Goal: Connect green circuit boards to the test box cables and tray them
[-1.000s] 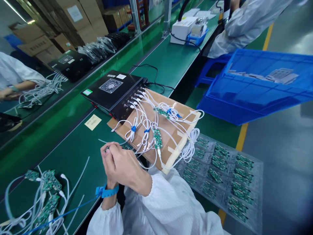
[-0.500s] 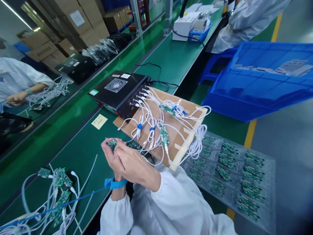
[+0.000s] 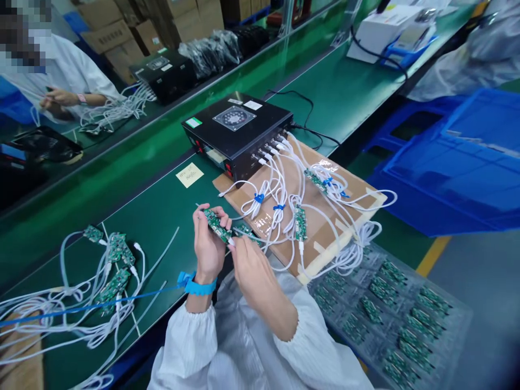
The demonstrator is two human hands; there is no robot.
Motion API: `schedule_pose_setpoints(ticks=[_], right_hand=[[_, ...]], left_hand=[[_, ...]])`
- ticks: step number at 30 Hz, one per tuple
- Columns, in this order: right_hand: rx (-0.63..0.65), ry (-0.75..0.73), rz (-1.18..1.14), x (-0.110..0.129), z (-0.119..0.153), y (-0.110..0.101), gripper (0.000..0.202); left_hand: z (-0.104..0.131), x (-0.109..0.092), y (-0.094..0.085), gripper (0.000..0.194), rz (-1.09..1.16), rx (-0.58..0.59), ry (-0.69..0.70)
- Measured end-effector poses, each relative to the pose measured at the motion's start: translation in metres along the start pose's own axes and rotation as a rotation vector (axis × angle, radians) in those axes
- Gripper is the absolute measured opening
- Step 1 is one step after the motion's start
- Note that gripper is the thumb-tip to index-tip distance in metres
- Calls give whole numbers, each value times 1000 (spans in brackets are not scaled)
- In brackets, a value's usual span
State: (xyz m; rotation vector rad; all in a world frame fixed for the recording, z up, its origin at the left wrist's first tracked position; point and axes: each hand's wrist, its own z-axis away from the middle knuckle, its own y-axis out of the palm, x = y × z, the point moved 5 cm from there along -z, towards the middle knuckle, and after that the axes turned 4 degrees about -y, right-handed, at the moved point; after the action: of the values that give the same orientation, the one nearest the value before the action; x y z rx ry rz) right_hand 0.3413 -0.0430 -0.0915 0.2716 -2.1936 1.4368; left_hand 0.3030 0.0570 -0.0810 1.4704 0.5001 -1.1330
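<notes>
A green circuit board (image 3: 217,224) lies tilted in my left hand (image 3: 208,250), whose fingers and thumb close round its edges. My right hand (image 3: 252,265) pinches the white cable plug (image 3: 231,241) at the board's lower end. Whether the plug is fully seated cannot be made out. Just behind my right hand another circuit board (image 3: 245,232) is partly hidden. On the cardboard sheet (image 3: 268,216) lie a cabled board (image 3: 300,222) and a further board (image 3: 316,180) among white cables (image 3: 280,195). A blue wrist strap (image 3: 201,286) circles my left wrist.
The cables run into a black box (image 3: 239,122) with a fan grille. More cabled boards (image 3: 119,249) lie at left near a yellow note (image 3: 189,175). Clear trays of boards (image 3: 382,303) stand low at right, beside a blue bin (image 3: 459,173). A co-worker (image 3: 77,70) sits opposite.
My hands have drawn apart from their overlapping hold, so the board now shows in my left hand and my right hand is at its plug end. The whole view has shifted.
</notes>
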Motion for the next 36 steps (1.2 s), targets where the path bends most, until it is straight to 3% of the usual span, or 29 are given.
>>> schedule_pose_setpoints(ticks=[4, 10, 18, 20, 24, 30, 36], right_hand=[[-23, 74, -34, -4, -5, 4, 37], [51, 98, -135, -12, -12, 3, 33], [49, 24, -224, -14, -17, -3, 35], [10, 15, -268, -16, -15, -6, 37], [-80, 43, -331, -22, -14, -8, 37], [-109, 47, -395, -23, -19, -12, 30], [0, 160, -390, -29, -22, -10, 27]], left_hand=[[-1, -4, -1, 36, -28, 42, 18], [-8, -9, 5, 30, 3, 150, 23], [-22, -25, -4, 36, -253, 195, 3], [-27, -32, -12, 39, -281, 175, 0], [-28, -43, -27, 39, -228, 22, 58], [-5, -6, -20, 46, -240, 108, -157], [-5, 5, -11, 48, -159, 23, -157]])
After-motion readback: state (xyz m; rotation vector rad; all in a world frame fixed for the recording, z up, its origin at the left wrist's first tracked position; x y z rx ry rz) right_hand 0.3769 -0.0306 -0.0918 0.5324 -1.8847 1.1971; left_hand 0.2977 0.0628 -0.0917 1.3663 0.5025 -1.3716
